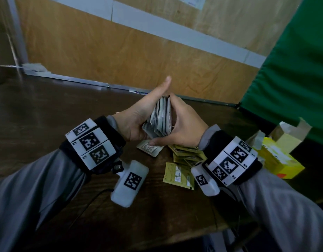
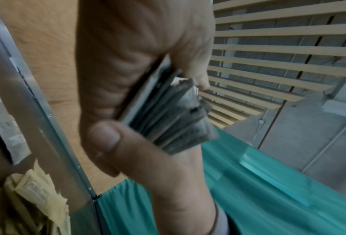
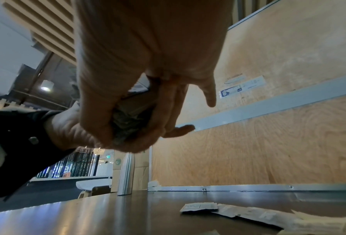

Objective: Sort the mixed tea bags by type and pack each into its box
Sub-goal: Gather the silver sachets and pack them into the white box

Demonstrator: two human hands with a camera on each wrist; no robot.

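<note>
I pressed the grey tea bag stack between my left hand and right hand above the table's middle; it maybe could fan out and spill if I squeezed unevenly.

I see a dark wood-grain table with a glossy sheen. The stack of grey tea bags looks like matt, crinkled paper; the yellow tea bags are paper too. The yellow box is smooth cardboard. Behind stands plywood wall with metal trim, beside green cloth. A ribbed metal bottle shines softly.
</note>
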